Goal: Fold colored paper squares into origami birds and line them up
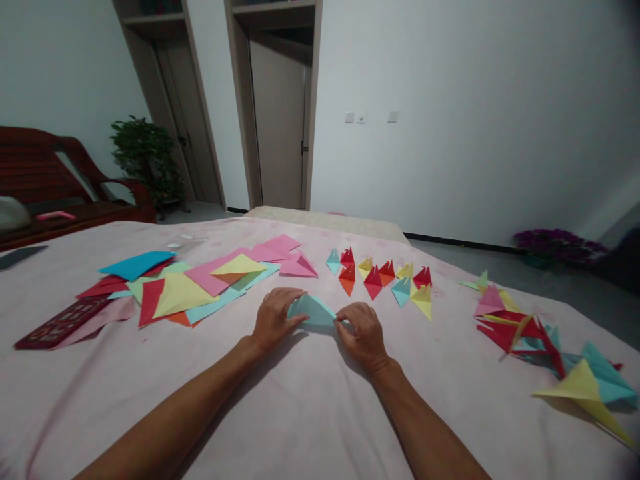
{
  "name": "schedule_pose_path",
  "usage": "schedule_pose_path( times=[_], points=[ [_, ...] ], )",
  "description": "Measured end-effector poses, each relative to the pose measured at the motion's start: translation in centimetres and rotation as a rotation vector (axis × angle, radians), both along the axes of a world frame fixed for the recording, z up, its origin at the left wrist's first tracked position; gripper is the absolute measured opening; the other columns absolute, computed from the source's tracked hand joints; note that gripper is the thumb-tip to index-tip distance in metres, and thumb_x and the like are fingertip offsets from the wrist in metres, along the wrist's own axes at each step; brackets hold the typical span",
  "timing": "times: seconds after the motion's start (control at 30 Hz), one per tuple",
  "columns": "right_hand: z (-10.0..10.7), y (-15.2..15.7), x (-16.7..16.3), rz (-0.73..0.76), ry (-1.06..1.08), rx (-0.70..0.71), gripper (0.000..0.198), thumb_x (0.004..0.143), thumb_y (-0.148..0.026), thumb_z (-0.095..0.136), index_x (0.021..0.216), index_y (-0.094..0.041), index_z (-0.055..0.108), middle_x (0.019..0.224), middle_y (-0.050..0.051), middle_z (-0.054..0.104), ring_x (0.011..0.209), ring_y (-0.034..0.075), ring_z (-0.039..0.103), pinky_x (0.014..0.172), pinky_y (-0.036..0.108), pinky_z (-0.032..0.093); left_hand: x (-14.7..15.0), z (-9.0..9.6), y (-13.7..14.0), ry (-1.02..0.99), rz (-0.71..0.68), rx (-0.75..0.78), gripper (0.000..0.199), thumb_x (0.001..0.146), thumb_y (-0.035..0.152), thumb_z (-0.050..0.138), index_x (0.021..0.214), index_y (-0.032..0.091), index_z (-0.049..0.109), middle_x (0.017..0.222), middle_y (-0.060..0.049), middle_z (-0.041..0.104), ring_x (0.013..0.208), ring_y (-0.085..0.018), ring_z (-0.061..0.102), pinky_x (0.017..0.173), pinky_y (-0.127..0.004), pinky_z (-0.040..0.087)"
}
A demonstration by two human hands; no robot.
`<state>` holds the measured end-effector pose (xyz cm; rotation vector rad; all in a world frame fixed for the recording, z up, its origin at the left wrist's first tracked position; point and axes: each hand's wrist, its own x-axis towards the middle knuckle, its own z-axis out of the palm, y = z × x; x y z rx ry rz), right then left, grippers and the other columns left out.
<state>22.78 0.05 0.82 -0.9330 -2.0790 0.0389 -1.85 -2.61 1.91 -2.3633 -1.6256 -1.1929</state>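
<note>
Between my two hands is a light blue sheet of folding paper (pixel 314 311), folded into a low triangle with its peak away from me. My left hand (pixel 276 317) grips its left side, thumb in front and fingers behind. At the right corner, the thumb and fingers of my right hand (pixel 364 333) pinch the paper. Just beyond lies a folded pink paper (pixel 299 265). Several small folded paper cranes (pixel 373 283) in red, yellow, orange and light blue stand in rows past my right hand.
Loose coloured sheets (pixel 185 293) overlap on the left, beside a dark red box (pixel 63 325) with lettering. A heap of folded paper pieces (pixel 530 337) lies at the right. Everything rests on a pale pink tablecloth (pixel 300 413). A wooden bench (pixel 45 167) stands beyond the left edge.
</note>
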Motion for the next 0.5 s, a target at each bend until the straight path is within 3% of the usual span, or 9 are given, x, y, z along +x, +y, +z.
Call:
schedule_pose_path(
  times=[0.07, 0.2, 0.37, 0.5],
  points=[
    [0.2, -0.2, 0.1, 0.033, 0.028, 0.029, 0.008, 0.081, -0.014, 0.059, 0.083, -0.021, 0.063, 0.086, 0.004, 0.068, 0.091, 0.022, 0.057, 0.086, 0.037, 0.041, 1.1, 1.4, -0.4, -0.003, 0.006, 0.013, 0.023, 0.088, 0.041, 0.061, 0.1, 0.023, 0.07, 0.102, -0.007, 0.07, 0.099, -0.024, 0.06, 0.09, -0.04, 0.046],
    [0.2, -0.1, 0.4, 0.102, 0.044, 0.064, 0.019, 0.078, -0.017, 0.063, 0.096, -0.022, 0.065, 0.095, 0.005, 0.069, 0.098, 0.023, 0.058, 0.089, 0.04, 0.044, 1.5, 2.5, -0.3, -0.105, -0.106, 0.007, 0.018, 0.091, 0.036, 0.059, 0.085, 0.023, 0.07, 0.089, -0.005, 0.069, 0.087, -0.021, 0.06, 0.083, -0.037, 0.047],
    [-0.4, 1.0, 0.8, 0.129, 0.053, 0.166, 0.055, 0.071, -0.008, 0.06, 0.123, -0.025, 0.06, 0.112, 0.004, 0.069, 0.111, 0.025, 0.055, 0.095, 0.042, 0.044, -0.3, 2.0, 1.2, -0.402, -0.354, -0.022, 0.022, 0.088, 0.041, 0.063, 0.083, 0.021, 0.07, 0.101, -0.009, 0.072, 0.11, -0.025, 0.062, 0.097, -0.042, 0.046],
    [-0.3, 1.2, 1.1, 0.081, 0.024, 0.185, 0.059, 0.068, -0.004, 0.058, 0.122, -0.028, 0.062, 0.121, 0.002, 0.067, 0.12, 0.025, 0.051, 0.1, 0.044, 0.042, -1.4, 1.4, 2.3, -0.479, -0.495, -0.201, 0.024, 0.083, 0.043, 0.068, 0.08, 0.019, 0.07, 0.116, -0.012, 0.07, 0.127, -0.029, 0.053, 0.105, -0.046, 0.042]
  ],
)
